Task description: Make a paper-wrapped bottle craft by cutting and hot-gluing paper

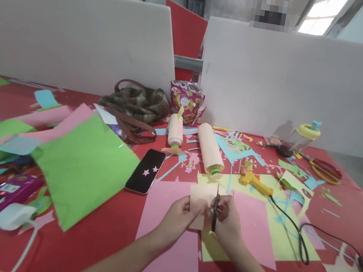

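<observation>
**Scissors upright at the right edge of a pale paper piece**

The pale paper piece (200, 195) is held just above the surface (98, 238), between the two hands. The left hand (179, 217) pinches its left side, thumb on top, so that grip is clenched on the paper. The right hand (227, 222) is closed around the handles of the black scissors (215, 209). Their long axis runs almost straight away from the body, tips pointing off from the person. The blades meet the paper at its right edge; how far they are parted is too small to tell.

The paper thus lies directly left of the scissor grip and right of the paper grip. The two hands are almost touching, and the right one is the nearer to the blades' line.

Beneath both grips lies a pink sheet (163, 244), with a yellow-green sheet (284, 239) to the right of the scissor grip. Beyond the scissors rests a yellow glue gun (252, 179), its black cord (302, 249) trailing right. A phone (145, 171) lies face up beyond and left of the paper grip, and a large green sheet (85, 171) farther left.
</observation>
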Tool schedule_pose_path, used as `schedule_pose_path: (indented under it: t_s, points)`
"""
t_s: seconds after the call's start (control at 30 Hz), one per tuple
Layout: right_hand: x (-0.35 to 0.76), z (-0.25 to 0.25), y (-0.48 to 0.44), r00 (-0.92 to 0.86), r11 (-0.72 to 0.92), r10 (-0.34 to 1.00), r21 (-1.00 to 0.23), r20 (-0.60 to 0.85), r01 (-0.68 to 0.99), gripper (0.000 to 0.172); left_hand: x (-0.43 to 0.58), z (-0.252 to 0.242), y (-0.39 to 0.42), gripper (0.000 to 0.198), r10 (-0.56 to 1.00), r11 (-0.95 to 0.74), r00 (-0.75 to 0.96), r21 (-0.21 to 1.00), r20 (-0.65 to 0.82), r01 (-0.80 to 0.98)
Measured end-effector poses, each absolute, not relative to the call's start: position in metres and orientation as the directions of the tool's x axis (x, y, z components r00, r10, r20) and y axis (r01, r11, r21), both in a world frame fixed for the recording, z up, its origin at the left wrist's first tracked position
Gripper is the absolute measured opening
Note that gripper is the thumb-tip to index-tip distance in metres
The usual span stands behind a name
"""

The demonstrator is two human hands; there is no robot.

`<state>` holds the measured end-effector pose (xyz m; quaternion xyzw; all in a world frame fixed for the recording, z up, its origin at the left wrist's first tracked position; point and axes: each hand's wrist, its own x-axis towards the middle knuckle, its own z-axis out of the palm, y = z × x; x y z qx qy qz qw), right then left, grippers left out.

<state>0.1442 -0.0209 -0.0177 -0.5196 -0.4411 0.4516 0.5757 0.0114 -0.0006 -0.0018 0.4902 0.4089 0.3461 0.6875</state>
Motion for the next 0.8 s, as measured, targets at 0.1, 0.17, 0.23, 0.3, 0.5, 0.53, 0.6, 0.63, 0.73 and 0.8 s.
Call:
schedule_pose_path:
  t_s: [0.1,0.17,0.23,0.3,0.5,0.53,0.6,0.63,0.73,0.8]
  points:
    - [0.142,-0.020,-0.023,0.170,0.086,0.982,-0.996,0.082,-0.016,0.028,0.008,-0.002,0.003,0.033,0.913,0.197,0.352,0.978,-0.207,0.067]
    - [0.141,-0.021,-0.024,0.182,0.123,0.976,-0.992,0.120,-0.004,0.027,0.007,-0.001,0.005,0.031,0.921,0.157,0.344,0.982,-0.184,0.107]
    - [0.142,-0.021,-0.024,0.191,0.169,0.967,-0.986,0.166,0.004,0.026,0.006,0.001,0.006,0.028,0.930,0.149,0.322,0.982,-0.180,0.118]
    - [0.144,-0.022,-0.025,0.189,0.230,0.955,-0.973,0.230,0.022,0.025,0.006,0.002,0.006,0.027,0.946,0.164,0.258,0.976,-0.198,0.145]
    - [0.143,-0.022,-0.029,0.138,0.352,0.923,-0.934,0.358,0.069,0.024,0.005,-0.004,0.007,0.030,0.961,0.180,0.182,0.971,-0.208,0.156]
    - [0.142,-0.022,-0.030,0.139,0.355,0.922,-0.932,0.361,0.069,0.024,0.005,-0.005,0.007,0.030,0.958,0.189,0.194,0.973,-0.212,0.133]
    - [0.141,-0.021,-0.030,0.146,0.365,0.917,-0.928,0.372,0.074,0.024,0.005,-0.005,0.006,0.031,0.951,0.210,0.211,0.973,-0.225,0.091]
    - [0.140,-0.021,-0.031,0.147,0.370,0.914,-0.926,0.377,0.076,0.025,0.005,-0.005,0.005,0.032,0.949,0.221,0.213,0.972,-0.232,0.075]
    - [0.139,-0.022,-0.032,0.150,0.378,0.910,-0.923,0.386,0.076,0.026,0.005,-0.003,0.004,0.032,0.954,0.231,0.184,0.971,-0.238,0.059]
    - [0.140,-0.025,-0.032,0.144,0.366,0.915,-0.926,0.376,0.092,0.026,0.005,-0.002,0.004,0.031,0.961,0.223,0.156,0.973,-0.230,0.065]
